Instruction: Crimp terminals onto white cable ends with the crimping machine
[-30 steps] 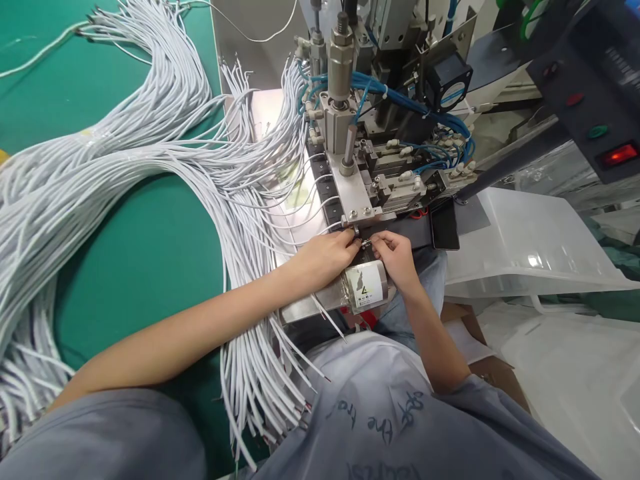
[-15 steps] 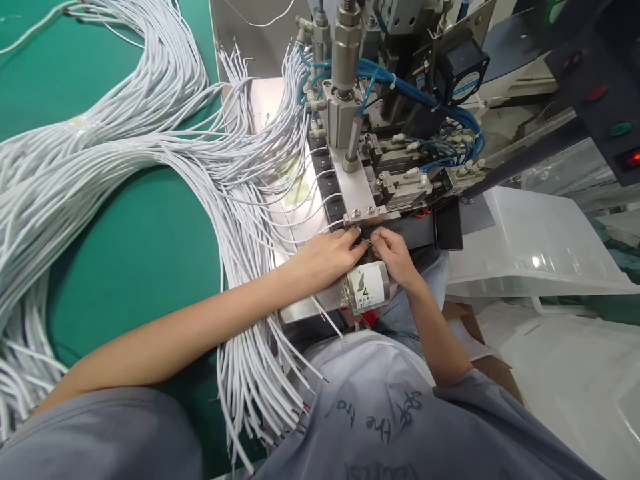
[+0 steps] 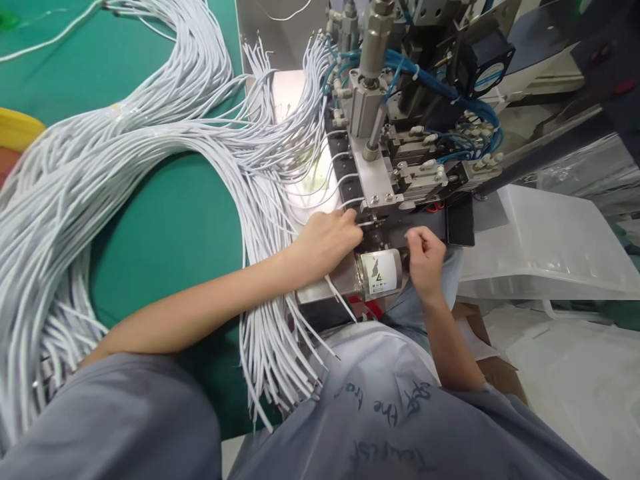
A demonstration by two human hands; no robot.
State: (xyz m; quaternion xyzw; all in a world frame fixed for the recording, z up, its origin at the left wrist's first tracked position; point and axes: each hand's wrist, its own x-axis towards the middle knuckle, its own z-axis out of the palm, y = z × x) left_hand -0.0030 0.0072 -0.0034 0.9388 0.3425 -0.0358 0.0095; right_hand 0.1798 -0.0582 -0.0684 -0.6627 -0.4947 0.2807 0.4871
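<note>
A person in a grey shirt [image 3: 385, 407] works bare-handed at the near end of a pneumatic machine [image 3: 376, 177], with a single white cable [image 3: 367, 223] between the left fingers and the metal parts at that end. The left hand [image 3: 327, 243] lies just to the left of the machine's near end, its grip closed on the cable, whose tip points in toward the machine. The right hand [image 3: 425, 260] is apart from the cable, to the right of the machine's near end, its grip curled together, thumb against the fingers; whether anything small is inside cannot be told.

In front of the machine, between the two hands, sits a cylinder with a white label [image 3: 381, 272]. Along the machine's left edge runs a row of black blocks [image 3: 341, 155], with several white cables leading into it. A thick spread of white cables [image 3: 165, 137] covers much of the green worktop [image 3: 160, 220] to the machine's left, its loose ends hanging toward the wearer. Blue tubes [image 3: 430, 80] loop over the machine's top. To its right lie a dark, flat slab [image 3: 461, 223] and, farther out, a translucent plastic bin [image 3: 545, 240].
</note>
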